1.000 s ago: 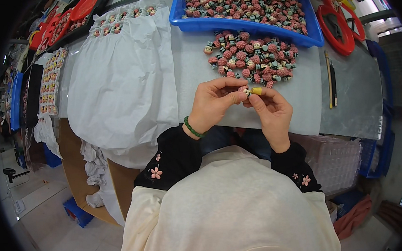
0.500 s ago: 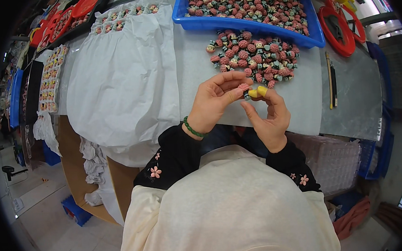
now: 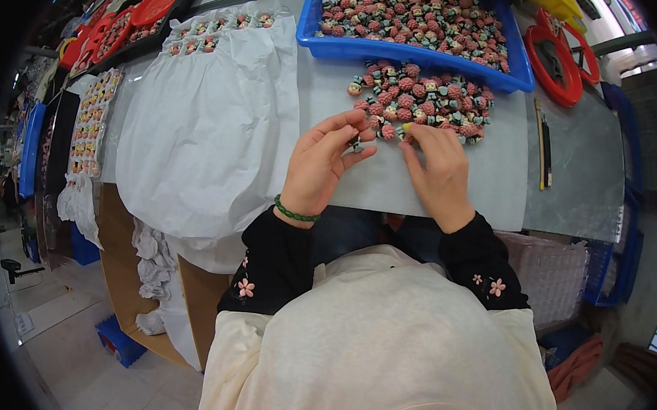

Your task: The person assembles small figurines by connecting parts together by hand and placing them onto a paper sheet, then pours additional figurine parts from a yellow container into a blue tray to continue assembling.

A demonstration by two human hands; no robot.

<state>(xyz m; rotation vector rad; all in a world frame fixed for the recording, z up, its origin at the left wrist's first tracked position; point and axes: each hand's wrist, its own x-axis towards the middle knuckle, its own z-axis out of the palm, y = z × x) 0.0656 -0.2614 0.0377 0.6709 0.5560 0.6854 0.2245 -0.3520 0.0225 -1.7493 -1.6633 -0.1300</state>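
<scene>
A small figurine (image 3: 354,144) with a dark body is pinched between the thumb and fingers of my left hand (image 3: 317,168), which wears a green bead bracelet; its top is mostly hidden by the fingers. My right hand (image 3: 440,173), with yellow wrapping on a fingertip, reaches to the near edge of a loose pile of figurines (image 3: 420,99) with bumpy pink hair and grey-green bodies. Its thumb and fingertips close around another figurine (image 3: 403,134) there, partly covered by the hand.
Behind the pile stands a blue tray (image 3: 417,52) full of similar figurines. White paper (image 3: 194,130) covers rows of figurines at left, beside a filled tray (image 3: 95,118). Red-handled scissors (image 3: 552,63) and thin tools (image 3: 544,144) lie at right. An open carton (image 3: 124,272) stands below left.
My hands have moved apart. The left shifted left with the figurine; the right let go of that figurine and now reaches the pile's near edge.
</scene>
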